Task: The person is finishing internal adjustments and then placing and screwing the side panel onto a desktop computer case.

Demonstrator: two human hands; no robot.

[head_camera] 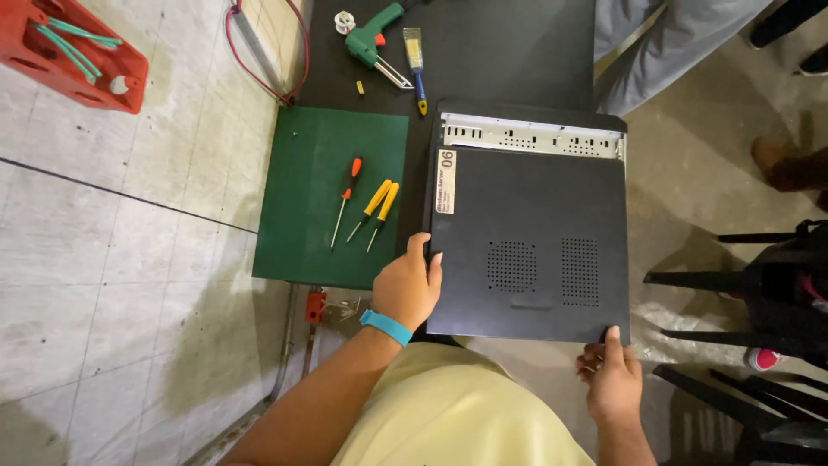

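Left hand (407, 285) grips computer case (528, 233) left edge; right hand (611, 377) clamped on near right corner; screwdrivers (362, 207) left on green mat (302, 216)

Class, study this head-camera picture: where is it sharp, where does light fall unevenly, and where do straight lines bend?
In the head view, the black computer case, held by the left hand and right hand, is sharp, as are the screwdrivers on the green mat. The floor looks brighter at left, dimmer at the bottom. Floor lines bow slightly, wide-angle distortion. No strong glare.
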